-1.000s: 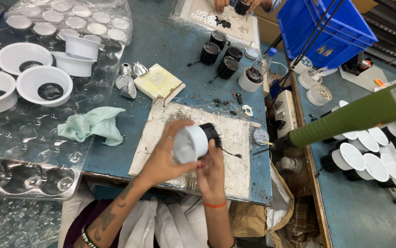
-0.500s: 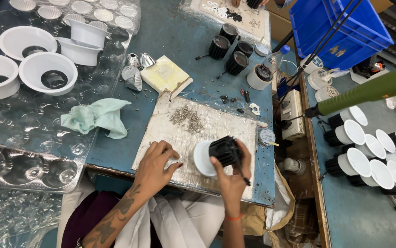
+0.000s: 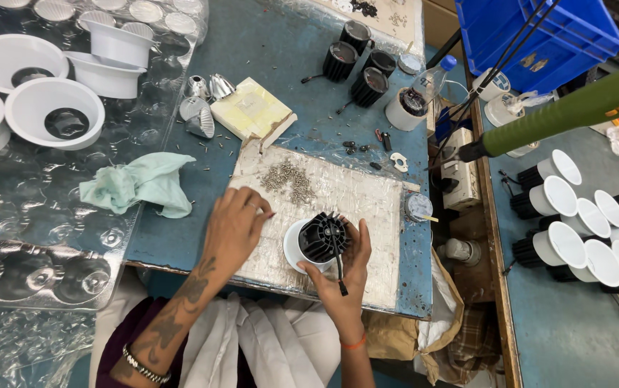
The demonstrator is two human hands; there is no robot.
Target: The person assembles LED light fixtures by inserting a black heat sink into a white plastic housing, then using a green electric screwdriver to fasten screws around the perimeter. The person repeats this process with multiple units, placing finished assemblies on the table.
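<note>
My right hand [image 3: 342, 269] grips a downlight body [image 3: 318, 241], a black finned heat sink set in a white round rim, standing face down on the worn white work board [image 3: 367, 205]. A short black wire hangs from it past my fingers. My left hand [image 3: 234, 226] rests on the board just left of the light, fingers bent and pointing toward a small pile of silver screws [image 3: 289, 179]. I cannot tell if the fingers pinch a screw.
A mint green cloth [image 3: 140, 183] lies left of the board. White lamp rims [image 3: 54, 115] sit on clear plastic trays. Black heat sinks [image 3: 356, 61], silver reflectors [image 3: 205, 108], a yellow pad [image 3: 252, 111], a green hanging tool [image 3: 568, 108], finished lights [image 3: 575, 215] and a blue crate [image 3: 539, 36] are around.
The downlight came down from in front of me onto the board, turned heat sink up. My left hand let go of it and moved left toward the screws.
</note>
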